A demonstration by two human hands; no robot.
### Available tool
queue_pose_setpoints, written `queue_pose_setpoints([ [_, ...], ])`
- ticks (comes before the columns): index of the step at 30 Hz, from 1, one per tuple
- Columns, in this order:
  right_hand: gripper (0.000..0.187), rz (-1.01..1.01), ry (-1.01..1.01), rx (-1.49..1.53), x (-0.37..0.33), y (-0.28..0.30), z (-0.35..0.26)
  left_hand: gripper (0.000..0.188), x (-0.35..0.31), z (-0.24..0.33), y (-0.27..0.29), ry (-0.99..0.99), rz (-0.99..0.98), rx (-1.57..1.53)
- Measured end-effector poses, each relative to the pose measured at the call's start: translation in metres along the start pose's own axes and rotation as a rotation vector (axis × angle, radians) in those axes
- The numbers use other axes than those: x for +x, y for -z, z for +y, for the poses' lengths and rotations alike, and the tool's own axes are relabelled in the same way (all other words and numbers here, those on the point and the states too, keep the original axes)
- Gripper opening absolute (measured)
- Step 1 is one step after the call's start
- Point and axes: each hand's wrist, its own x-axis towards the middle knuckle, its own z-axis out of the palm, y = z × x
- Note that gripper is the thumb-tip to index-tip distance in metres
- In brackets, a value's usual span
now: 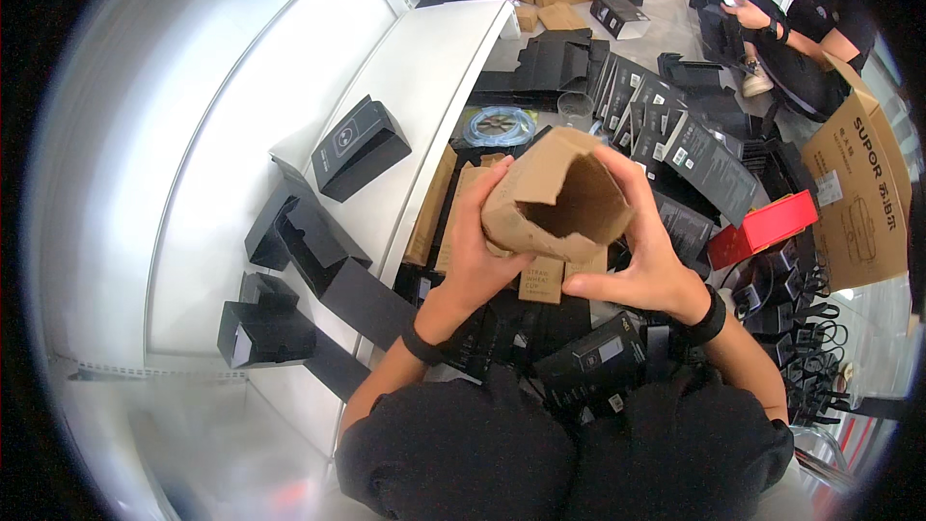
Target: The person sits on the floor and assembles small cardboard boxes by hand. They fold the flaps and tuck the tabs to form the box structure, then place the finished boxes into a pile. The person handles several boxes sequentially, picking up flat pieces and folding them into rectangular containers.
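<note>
Between my hands I hold a brown cardboard box [526, 188] with its ragged, open end facing up toward me; its inside is dark. My left hand [475, 246] grips the box's left side, thumb along the lower edge. On the right side, my right hand [658, 256] has its fingers against the cardboard, with the thumb held away below. A small brown carton [541, 283] with printing lies just beneath the box. Near my lap is a black printed box [598, 352].
Opened black boxes [352, 150] lie on the white shelf [439, 63] at left. Many flat black cartons [709, 159] are heaped at right, by a red box [764, 229] and a large cardboard carton [854, 198]. A coil of blue tubing [500, 125] lies ahead. Another person [820, 19] sits at far right.
</note>
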Motion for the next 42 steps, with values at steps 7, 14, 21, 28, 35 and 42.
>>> queue_pose_setpoints([
  [7,0.061,0.198,0.139,-0.222,0.007,-0.005,-0.011,0.099,0.002,0.005,0.0,0.129,0.005,0.011],
  [14,0.04,0.254,0.0,-0.098,0.005,-0.006,-0.015,0.1,-0.001,-0.008,-0.002,0.074,0.026,0.099],
  [21,0.041,0.233,-0.004,-0.063,0.006,-0.008,-0.012,0.102,-0.004,-0.006,-0.005,0.085,0.012,0.104],
  [28,0.044,0.194,-0.081,0.005,0.004,-0.01,-0.014,0.108,-0.001,0.008,-0.004,0.027,-0.046,0.106],
  [35,0.044,0.09,-0.072,-0.051,0.001,-0.012,-0.007,0.105,0.015,0.03,0.001,-0.195,-0.018,0.045],
  [42,0.038,-0.033,0.075,-0.177,0.004,-0.004,-0.009,0.094,0.026,0.046,0.012,-0.339,-0.068,0.203],
])
